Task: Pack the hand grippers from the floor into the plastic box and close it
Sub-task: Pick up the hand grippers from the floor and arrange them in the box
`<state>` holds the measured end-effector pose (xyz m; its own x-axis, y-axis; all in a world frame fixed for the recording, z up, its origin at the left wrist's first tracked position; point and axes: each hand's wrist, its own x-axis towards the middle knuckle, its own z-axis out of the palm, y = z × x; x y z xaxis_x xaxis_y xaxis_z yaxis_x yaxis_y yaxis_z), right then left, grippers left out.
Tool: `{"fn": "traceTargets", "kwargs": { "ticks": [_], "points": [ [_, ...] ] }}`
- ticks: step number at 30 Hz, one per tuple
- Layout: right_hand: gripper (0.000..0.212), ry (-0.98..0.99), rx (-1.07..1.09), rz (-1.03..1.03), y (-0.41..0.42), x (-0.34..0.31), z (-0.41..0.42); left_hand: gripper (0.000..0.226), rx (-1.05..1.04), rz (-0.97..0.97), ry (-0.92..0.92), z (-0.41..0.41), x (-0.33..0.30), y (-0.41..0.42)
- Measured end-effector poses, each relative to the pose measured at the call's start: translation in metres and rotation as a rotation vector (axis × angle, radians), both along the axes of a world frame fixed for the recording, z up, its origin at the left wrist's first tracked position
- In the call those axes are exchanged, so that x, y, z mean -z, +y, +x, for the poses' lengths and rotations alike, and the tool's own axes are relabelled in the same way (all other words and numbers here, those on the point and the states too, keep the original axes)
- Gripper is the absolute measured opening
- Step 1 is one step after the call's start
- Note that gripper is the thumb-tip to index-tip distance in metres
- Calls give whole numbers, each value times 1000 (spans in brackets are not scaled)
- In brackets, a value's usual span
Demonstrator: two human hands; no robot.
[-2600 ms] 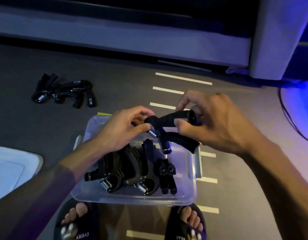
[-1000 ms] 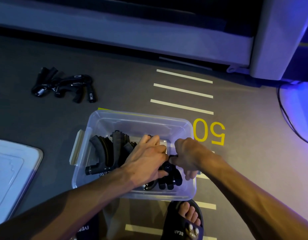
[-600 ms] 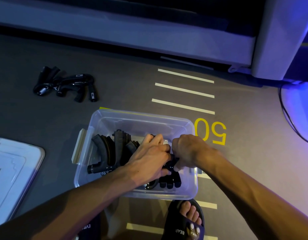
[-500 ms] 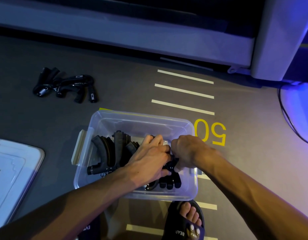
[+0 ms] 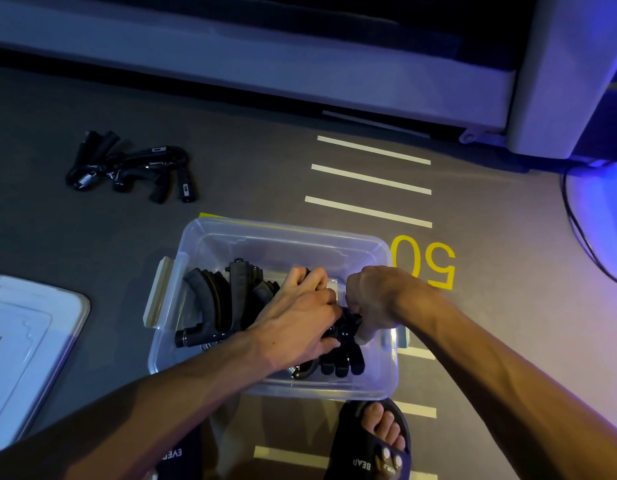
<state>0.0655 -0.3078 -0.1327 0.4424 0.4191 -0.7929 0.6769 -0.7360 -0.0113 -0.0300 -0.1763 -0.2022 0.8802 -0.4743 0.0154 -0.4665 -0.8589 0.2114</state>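
A clear plastic box [image 5: 210, 237] stands open on the floor in front of my feet, with several black hand grippers [image 5: 217, 303] stacked inside. Both hands are down in the box. My left hand [image 5: 296, 323] and my right hand [image 5: 372, 299] both hold one black hand gripper [image 5: 345, 327] among the others, fingers curled round it. Most of that gripper is hidden under my hands. More black hand grippers [image 5: 133, 168] lie in a pile on the floor at the far left.
The box's white lid [image 5: 26, 344] lies on the floor at the left edge. White stripes and a yellow "50" [image 5: 424, 261] mark the grey floor. A grey ledge and post run along the back. A cable [image 5: 577, 220] trails at right. My sandalled foot [image 5: 376, 438] stands below the box.
Both hands carried the hand gripper from above the box down into it. Over the last half second they have barely moved.
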Motion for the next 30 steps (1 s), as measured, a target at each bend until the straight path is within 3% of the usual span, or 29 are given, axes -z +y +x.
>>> {"fn": "traceTargets", "kwargs": {
  "ticks": [15,20,24,30],
  "points": [
    [53,42,18,-42,0,-4,0,54,49,13,36,1,-1,4],
    [39,83,-22,-63,11,-18,7,48,32,-91,-70,-5,-2,11],
    [9,111,65,159,17,-34,28,19,-68,-272,-213,0,-4,25],
    [23,228,197,614,46,-34,54,21,-240,-270,-267,21,-6,76]
  ]
}}
